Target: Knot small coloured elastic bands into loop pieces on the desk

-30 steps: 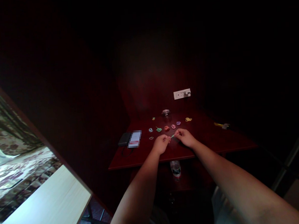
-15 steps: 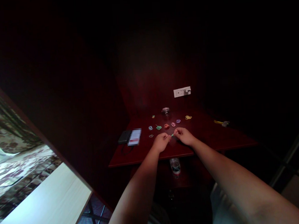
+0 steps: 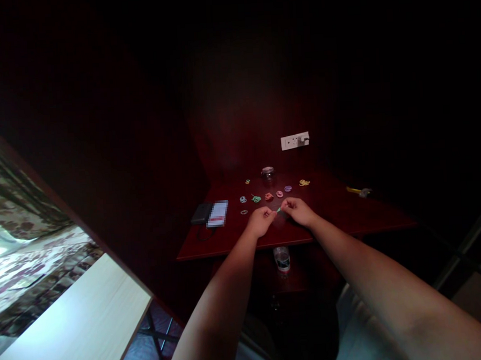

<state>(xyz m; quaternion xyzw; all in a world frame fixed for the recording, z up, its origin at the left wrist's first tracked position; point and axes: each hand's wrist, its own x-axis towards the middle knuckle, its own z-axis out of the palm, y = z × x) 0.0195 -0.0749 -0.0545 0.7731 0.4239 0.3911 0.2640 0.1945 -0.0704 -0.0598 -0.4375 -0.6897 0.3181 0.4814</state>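
A small green elastic band (image 3: 278,210) is stretched between my two hands, just above the dark red table (image 3: 235,242). My left hand (image 3: 262,220) pinches one end of it, and at the other end the fingers of my right hand (image 3: 298,210) are closed. Beyond the hands lie small piles of coloured bands in a row: blue (image 3: 243,199), green (image 3: 256,199), red (image 3: 269,197), pink (image 3: 279,194), purple (image 3: 288,189) and yellow (image 3: 304,182). A single pale loop (image 3: 244,212) rests left of my left hand.
At the back stands a clear jar (image 3: 268,174), with a couple of small loops (image 3: 247,182) to its left. A phone (image 3: 217,213) and a black case (image 3: 201,214) lie at left. A yellow-handled tool (image 3: 359,191) is at right. A bottle (image 3: 282,260) stands under the tabletop.
The green band shows a little longer between my hands, which are slightly farther apart. The whole view has shifted a little, so the table sits higher in the picture.
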